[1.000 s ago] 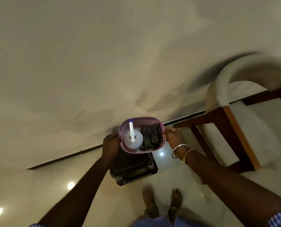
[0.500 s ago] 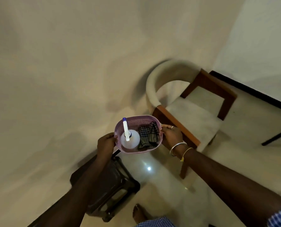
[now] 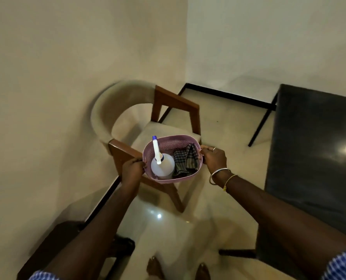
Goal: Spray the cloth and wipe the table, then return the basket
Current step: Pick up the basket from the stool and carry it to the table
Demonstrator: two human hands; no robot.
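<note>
Dark table [image 3: 309, 158] stood at right, well apart from the basket. Cushioned wooden chair [image 3: 125, 110] sat in the wall corner. Pink basket [image 3: 174, 143] was held level in the air over the chair's seat. Left hand [image 3: 132, 168] gripped its left rim, fingers curled; right hand [image 3: 214, 157] gripped the right rim likewise. Spray bottle [image 3: 163, 166] stood upright at the basket's left end; checked cloth [image 3: 187, 160] lay crumpled at its right end.

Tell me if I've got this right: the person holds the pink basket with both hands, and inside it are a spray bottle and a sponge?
Almost. In the head view the left hand and right hand do hold the basket, and the bottle is inside, but the thing beside the bottle is a checked cloth, not a sponge.
</note>
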